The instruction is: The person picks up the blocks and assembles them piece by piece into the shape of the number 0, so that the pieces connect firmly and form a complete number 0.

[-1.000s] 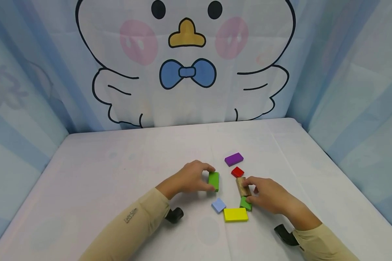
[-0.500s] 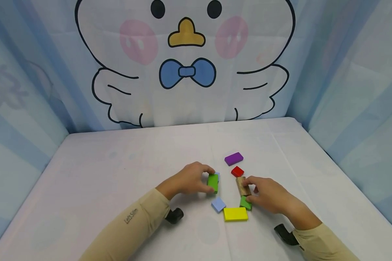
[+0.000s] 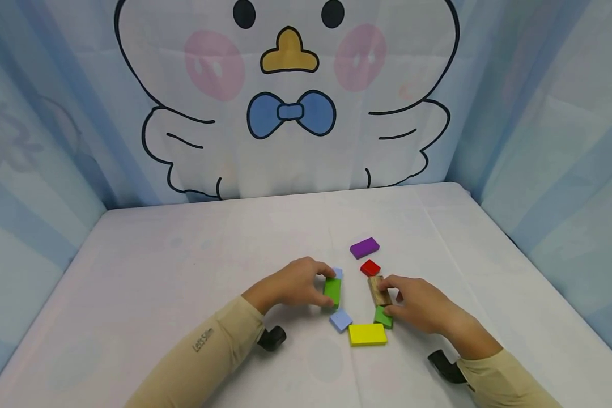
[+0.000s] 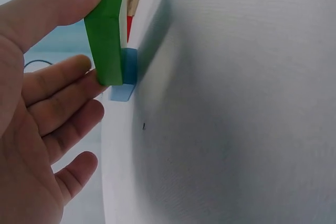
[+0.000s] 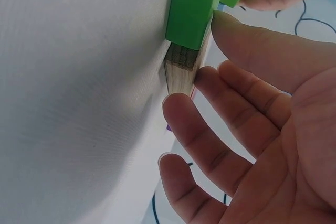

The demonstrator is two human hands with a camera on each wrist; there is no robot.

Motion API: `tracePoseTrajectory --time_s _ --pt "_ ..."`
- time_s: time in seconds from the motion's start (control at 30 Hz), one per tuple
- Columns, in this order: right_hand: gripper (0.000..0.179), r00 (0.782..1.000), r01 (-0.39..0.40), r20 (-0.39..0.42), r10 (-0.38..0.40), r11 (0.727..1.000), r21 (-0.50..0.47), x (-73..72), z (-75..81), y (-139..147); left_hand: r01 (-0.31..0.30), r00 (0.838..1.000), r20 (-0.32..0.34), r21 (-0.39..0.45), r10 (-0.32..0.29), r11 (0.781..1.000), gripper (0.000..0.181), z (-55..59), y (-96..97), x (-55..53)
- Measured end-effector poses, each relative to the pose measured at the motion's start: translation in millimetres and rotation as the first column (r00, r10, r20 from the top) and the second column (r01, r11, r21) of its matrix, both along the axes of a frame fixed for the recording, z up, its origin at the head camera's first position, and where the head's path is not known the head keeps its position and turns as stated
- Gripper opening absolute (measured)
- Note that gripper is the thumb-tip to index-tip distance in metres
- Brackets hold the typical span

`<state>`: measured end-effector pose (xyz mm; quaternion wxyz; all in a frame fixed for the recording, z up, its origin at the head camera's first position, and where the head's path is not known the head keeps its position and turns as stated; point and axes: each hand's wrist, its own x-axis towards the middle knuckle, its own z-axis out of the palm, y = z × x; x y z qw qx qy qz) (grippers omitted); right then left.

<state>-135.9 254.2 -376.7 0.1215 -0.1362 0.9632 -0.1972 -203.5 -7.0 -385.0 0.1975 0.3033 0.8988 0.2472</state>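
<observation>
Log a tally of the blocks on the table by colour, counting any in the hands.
Green blocks: 2
Light blue blocks: 2
Yellow block: 1
Red block: 1
Purple block: 1
Bare-wood block: 1
Total: 8

We saw a green rectangular block (image 4: 107, 35) that looked smooth and matt, a brown rectangular wooden block (image 5: 180, 78) whose grain showed, a smooth-faced yellow rectangular block (image 3: 368, 335), a white cloth table cover (image 4: 236, 103) with a matt, finely woven surface, a matt beige cloth sleeve (image 3: 204, 354)
</observation>
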Motion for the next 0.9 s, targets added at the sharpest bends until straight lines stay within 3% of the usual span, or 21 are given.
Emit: tracePoseTrajectory --time_s 0.5,0.9 --pt "0.043 1.0 0.006 0.002 -0.006 1.0 0.003 0.6 -1.7 0.1 -0.05 0.988 -0.15 -0.027 0.045 0.998 0.057 -10.3 7.1 1.3" --pt "0.043 1.0 -0.002 -0.011 0.002 1.0 0.007 -0.3 -1.2 0.2 -0.094 0.981 -0.172 -0.004 0.092 0.996 0.057 -14.8 12.9 4.6"
